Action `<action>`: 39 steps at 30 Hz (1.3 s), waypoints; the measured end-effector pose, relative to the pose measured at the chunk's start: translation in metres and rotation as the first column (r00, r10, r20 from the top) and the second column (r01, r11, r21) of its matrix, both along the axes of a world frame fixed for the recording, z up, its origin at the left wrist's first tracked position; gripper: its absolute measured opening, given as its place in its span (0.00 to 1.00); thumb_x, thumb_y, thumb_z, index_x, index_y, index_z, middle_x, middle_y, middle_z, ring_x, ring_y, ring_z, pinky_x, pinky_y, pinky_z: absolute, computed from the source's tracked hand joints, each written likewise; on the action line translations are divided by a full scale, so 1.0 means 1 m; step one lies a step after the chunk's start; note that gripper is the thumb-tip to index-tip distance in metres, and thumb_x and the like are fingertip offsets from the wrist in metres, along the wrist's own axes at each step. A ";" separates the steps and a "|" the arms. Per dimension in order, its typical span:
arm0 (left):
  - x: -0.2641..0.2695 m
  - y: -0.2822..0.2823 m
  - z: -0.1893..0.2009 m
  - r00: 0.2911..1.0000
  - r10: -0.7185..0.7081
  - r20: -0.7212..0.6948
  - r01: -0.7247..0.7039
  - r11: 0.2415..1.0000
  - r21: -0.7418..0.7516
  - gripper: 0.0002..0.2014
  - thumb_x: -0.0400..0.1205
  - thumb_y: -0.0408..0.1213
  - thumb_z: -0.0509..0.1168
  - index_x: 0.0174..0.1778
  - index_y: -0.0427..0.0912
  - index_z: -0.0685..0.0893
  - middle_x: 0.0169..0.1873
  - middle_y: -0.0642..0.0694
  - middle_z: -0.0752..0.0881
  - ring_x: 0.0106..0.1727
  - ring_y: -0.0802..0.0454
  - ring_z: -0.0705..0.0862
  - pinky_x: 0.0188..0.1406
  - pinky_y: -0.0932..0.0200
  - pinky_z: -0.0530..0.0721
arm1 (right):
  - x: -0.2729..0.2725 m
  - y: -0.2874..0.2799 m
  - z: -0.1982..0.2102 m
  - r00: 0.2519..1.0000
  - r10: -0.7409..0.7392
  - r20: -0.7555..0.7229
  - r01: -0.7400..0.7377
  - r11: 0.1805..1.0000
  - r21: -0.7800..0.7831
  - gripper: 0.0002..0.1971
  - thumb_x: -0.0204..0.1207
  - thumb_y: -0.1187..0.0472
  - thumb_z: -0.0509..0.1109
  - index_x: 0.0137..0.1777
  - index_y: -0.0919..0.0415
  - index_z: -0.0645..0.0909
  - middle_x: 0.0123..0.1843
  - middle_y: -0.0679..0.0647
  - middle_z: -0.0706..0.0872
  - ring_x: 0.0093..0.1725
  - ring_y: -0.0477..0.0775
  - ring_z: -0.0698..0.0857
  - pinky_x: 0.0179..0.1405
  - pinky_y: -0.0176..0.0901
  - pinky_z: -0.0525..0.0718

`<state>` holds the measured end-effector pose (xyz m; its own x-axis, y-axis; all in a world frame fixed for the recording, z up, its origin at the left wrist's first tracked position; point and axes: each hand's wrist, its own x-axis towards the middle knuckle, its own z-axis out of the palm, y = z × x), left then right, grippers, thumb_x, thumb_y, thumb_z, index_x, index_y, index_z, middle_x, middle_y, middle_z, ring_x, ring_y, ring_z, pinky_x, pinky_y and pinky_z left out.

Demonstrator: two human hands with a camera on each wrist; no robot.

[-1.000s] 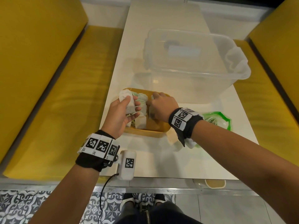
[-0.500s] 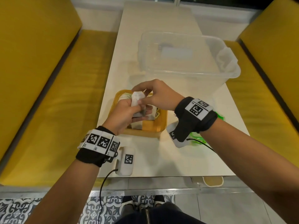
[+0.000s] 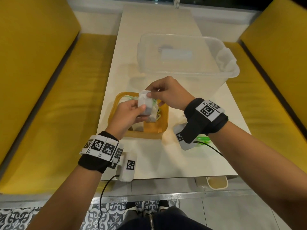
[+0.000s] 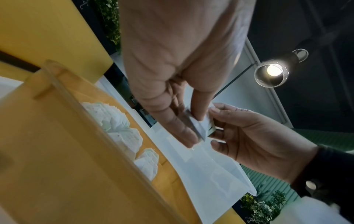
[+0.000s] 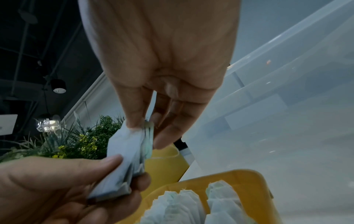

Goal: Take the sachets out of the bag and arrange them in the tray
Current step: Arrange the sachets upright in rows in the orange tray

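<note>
Above the yellow tray (image 3: 163,130) my left hand (image 3: 131,113) grips a small stack of white sachets (image 3: 145,103) between thumb and fingers. My right hand (image 3: 163,92) pinches the top edge of that stack (image 5: 132,145) with thumb and forefinger. Several white sachets (image 5: 184,203) stand in rows inside the yellow tray (image 4: 57,151), mostly along its left and middle. The green bag (image 3: 203,140) lies on the table to the right of the tray, largely hidden under my right wrist.
A large clear plastic bin (image 3: 186,60) stands just behind the tray on the white table (image 3: 154,161). Yellow bench seats (image 3: 49,100) run along both sides. A small white tagged device (image 3: 128,166) rests near the table's front edge.
My right hand left the tray and came up to the stack in my left hand, now pinching its top. The left hand lifted the stack slightly toward the tray's centre.
</note>
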<state>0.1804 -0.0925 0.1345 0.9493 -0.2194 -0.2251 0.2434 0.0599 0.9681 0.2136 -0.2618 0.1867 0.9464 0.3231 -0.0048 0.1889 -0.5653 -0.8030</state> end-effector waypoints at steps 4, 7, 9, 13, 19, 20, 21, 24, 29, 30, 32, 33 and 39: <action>-0.005 0.000 -0.001 0.998 0.036 0.050 -0.035 0.999 -0.013 0.11 0.85 0.32 0.62 0.61 0.40 0.83 0.46 0.46 0.91 0.42 0.55 0.90 0.40 0.63 0.88 | -0.003 0.001 0.002 0.988 -0.072 -0.135 0.087 0.991 0.105 0.09 0.80 0.64 0.69 0.55 0.66 0.88 0.48 0.61 0.89 0.42 0.54 0.86 0.38 0.49 0.91; -0.007 0.003 -0.003 0.995 0.054 0.082 -0.054 0.999 0.001 0.09 0.85 0.31 0.62 0.57 0.44 0.86 0.41 0.51 0.92 0.42 0.54 0.89 0.41 0.63 0.88 | -0.004 0.001 0.002 0.973 -0.157 -0.171 0.181 0.974 0.133 0.08 0.80 0.65 0.69 0.52 0.65 0.88 0.48 0.64 0.89 0.43 0.57 0.87 0.38 0.49 0.92; -0.008 0.006 -0.005 0.993 0.080 0.091 -0.080 0.997 0.005 0.10 0.85 0.31 0.62 0.52 0.49 0.87 0.39 0.54 0.92 0.42 0.53 0.89 0.41 0.64 0.88 | -0.002 0.000 0.000 0.963 -0.223 -0.154 0.244 0.960 0.140 0.07 0.79 0.65 0.69 0.51 0.67 0.88 0.47 0.64 0.89 0.43 0.59 0.88 0.36 0.48 0.91; -0.007 0.014 -0.009 0.986 0.160 0.053 -0.159 0.987 -0.029 0.09 0.84 0.30 0.63 0.49 0.48 0.86 0.43 0.48 0.90 0.43 0.51 0.89 0.38 0.64 0.86 | 0.003 0.001 -0.008 0.931 -0.337 -0.140 0.354 0.927 0.125 0.05 0.78 0.66 0.71 0.46 0.68 0.87 0.44 0.63 0.89 0.39 0.57 0.90 0.32 0.43 0.90; -0.010 0.023 -0.013 0.987 0.149 0.062 -0.153 0.986 0.073 0.07 0.84 0.28 0.63 0.46 0.44 0.84 0.44 0.45 0.88 0.42 0.54 0.87 0.39 0.62 0.88 | 0.005 0.012 -0.020 0.878 -0.406 -0.253 0.460 0.862 0.214 0.04 0.75 0.69 0.70 0.44 0.70 0.85 0.39 0.65 0.88 0.32 0.56 0.88 0.30 0.46 0.90; -0.010 0.024 -0.014 0.988 0.137 0.067 -0.143 0.985 0.092 0.07 0.84 0.28 0.64 0.46 0.43 0.84 0.44 0.45 0.88 0.41 0.54 0.87 0.38 0.63 0.87 | 0.005 0.014 -0.020 0.861 -0.417 -0.291 0.490 0.833 0.258 0.03 0.74 0.70 0.70 0.42 0.70 0.85 0.38 0.65 0.87 0.32 0.57 0.88 0.30 0.46 0.89; -0.011 0.024 -0.015 0.989 0.127 0.072 -0.134 0.985 0.108 0.06 0.83 0.27 0.64 0.47 0.42 0.84 0.44 0.43 0.87 0.41 0.54 0.87 0.37 0.64 0.87 | 0.005 0.016 -0.021 0.848 -0.420 -0.323 0.512 0.806 0.298 0.03 0.74 0.70 0.69 0.41 0.70 0.84 0.36 0.64 0.86 0.32 0.58 0.87 0.30 0.46 0.88; -0.010 0.022 -0.015 0.990 0.097 0.100 -0.113 0.980 0.164 0.07 0.82 0.26 0.65 0.48 0.44 0.83 0.48 0.41 0.87 0.45 0.52 0.87 0.37 0.64 0.86 | 0.006 0.023 -0.021 0.836 -0.423 -0.349 0.535 0.769 0.350 0.03 0.72 0.69 0.69 0.40 0.68 0.82 0.33 0.59 0.83 0.30 0.54 0.84 0.31 0.45 0.87; -0.009 0.017 -0.013 0.995 0.021 0.101 -0.043 0.974 0.225 0.13 0.84 0.27 0.61 0.63 0.41 0.82 0.55 0.43 0.84 0.51 0.50 0.86 0.42 0.62 0.87 | 0.011 0.027 -0.019 0.826 -0.436 -0.359 0.559 0.717 0.417 0.03 0.72 0.68 0.70 0.40 0.67 0.84 0.37 0.59 0.83 0.36 0.53 0.83 0.38 0.49 0.88; -0.009 0.016 -0.012 0.994 0.010 0.105 -0.036 0.968 0.249 0.14 0.85 0.27 0.60 0.65 0.40 0.82 0.56 0.43 0.84 0.50 0.50 0.85 0.42 0.61 0.86 | 0.012 0.027 -0.019 0.818 -0.431 -0.381 0.570 0.691 0.443 0.03 0.72 0.69 0.70 0.39 0.66 0.83 0.36 0.59 0.82 0.36 0.54 0.83 0.39 0.49 0.87; -0.007 0.016 -0.011 0.993 -0.004 0.115 -0.028 0.959 0.282 0.13 0.85 0.29 0.59 0.63 0.41 0.82 0.54 0.44 0.83 0.48 0.50 0.84 0.40 0.61 0.84 | 0.013 0.029 -0.019 0.812 -0.419 -0.407 0.580 0.659 0.479 0.02 0.73 0.70 0.69 0.39 0.67 0.83 0.38 0.61 0.82 0.39 0.55 0.83 0.42 0.50 0.88; -0.007 0.015 -0.009 0.993 -0.007 0.117 -0.026 0.960 0.279 0.11 0.85 0.29 0.59 0.60 0.42 0.82 0.52 0.45 0.83 0.47 0.51 0.83 0.39 0.61 0.83 | 0.013 0.030 -0.020 0.815 -0.414 -0.405 0.575 0.658 0.486 0.02 0.73 0.70 0.69 0.40 0.68 0.82 0.38 0.61 0.82 0.40 0.55 0.82 0.45 0.52 0.88; -0.009 0.012 -0.002 0.994 0.029 0.104 -0.047 0.984 0.171 0.07 0.85 0.31 0.60 0.45 0.45 0.82 0.38 0.50 0.83 0.41 0.54 0.80 0.37 0.60 0.79 | 0.008 0.035 -0.024 0.820 -0.377 -0.430 0.559 0.690 0.461 0.03 0.75 0.69 0.67 0.41 0.68 0.79 0.32 0.58 0.79 0.31 0.55 0.81 0.39 0.50 0.84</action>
<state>0.1713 -0.0806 0.1330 0.9759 -0.1488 -0.1597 0.1454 -0.1027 0.9840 0.2214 -0.2264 0.1622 0.9562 -0.1314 -0.2617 -0.2593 0.0353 -0.9652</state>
